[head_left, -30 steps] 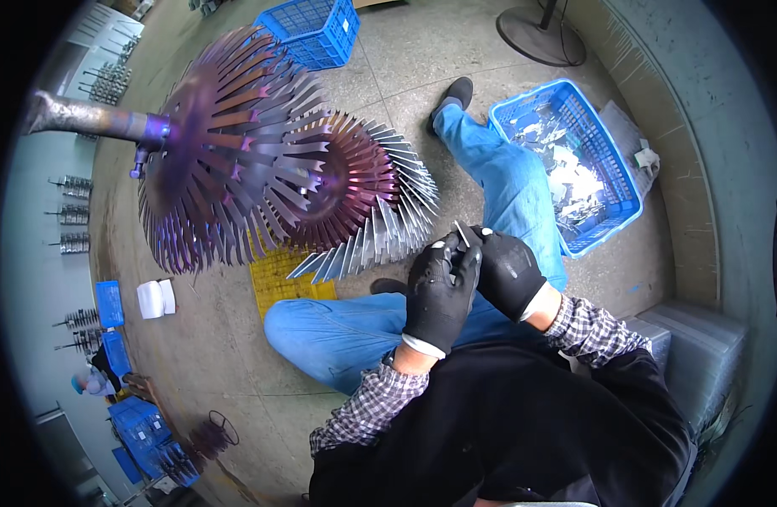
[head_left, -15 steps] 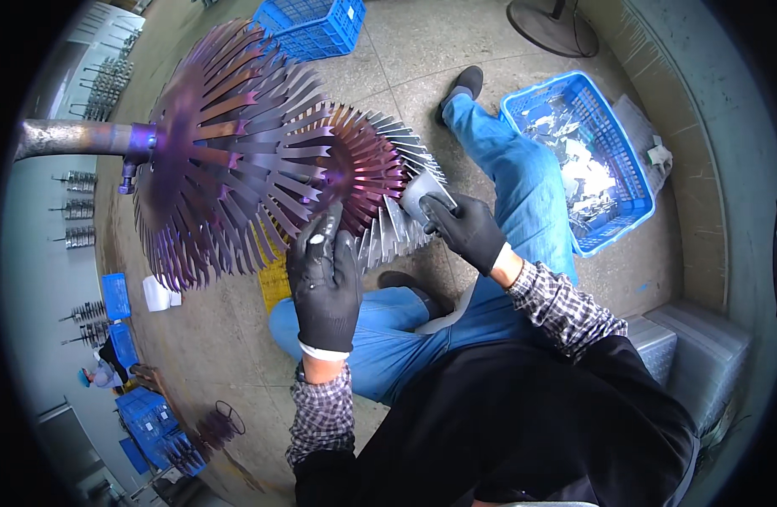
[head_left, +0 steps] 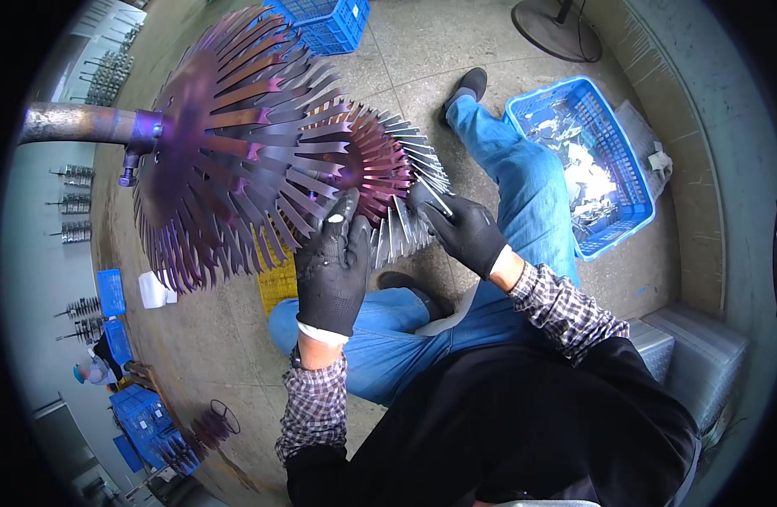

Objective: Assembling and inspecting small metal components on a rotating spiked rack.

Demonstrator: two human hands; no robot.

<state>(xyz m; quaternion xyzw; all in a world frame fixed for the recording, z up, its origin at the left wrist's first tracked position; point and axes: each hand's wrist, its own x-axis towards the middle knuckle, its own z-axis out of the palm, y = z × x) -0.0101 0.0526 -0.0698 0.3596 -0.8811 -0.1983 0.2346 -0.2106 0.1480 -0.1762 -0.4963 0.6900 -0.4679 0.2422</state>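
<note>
A large rack point(head_left: 194, 144) of dark purple forked metal prongs fans out from a thick horizontal bar on the left. Behind it, a smaller reddish rack point(head_left: 376, 160) carries a ring of thin silver plates point(head_left: 426, 156) along its edge. My left hand point(head_left: 331, 266), in a black glove, has its fingers stretched out against the prongs at the lower side, thumb apart; fingertip contact is partly hidden. My right hand point(head_left: 466, 235), gloved too, pinches a thin flat metal plate point(head_left: 435, 196), seen nearly edge-on, beside the silver plates.
A blue plastic basket point(head_left: 646, 198) of loose shiny plates stands right of my leg. Another blue crate point(head_left: 334, 29) is at the top, near a round black stand base point(head_left: 557, 34). A yellow crate point(head_left: 277, 283) sits below the racks. Another person point(head_left: 93, 370) is far left.
The plate in my right hand has turned from face-on to nearly edge-on. My left hand has shifted slightly up and right, and the large rack's prongs have shifted a little in view.
</note>
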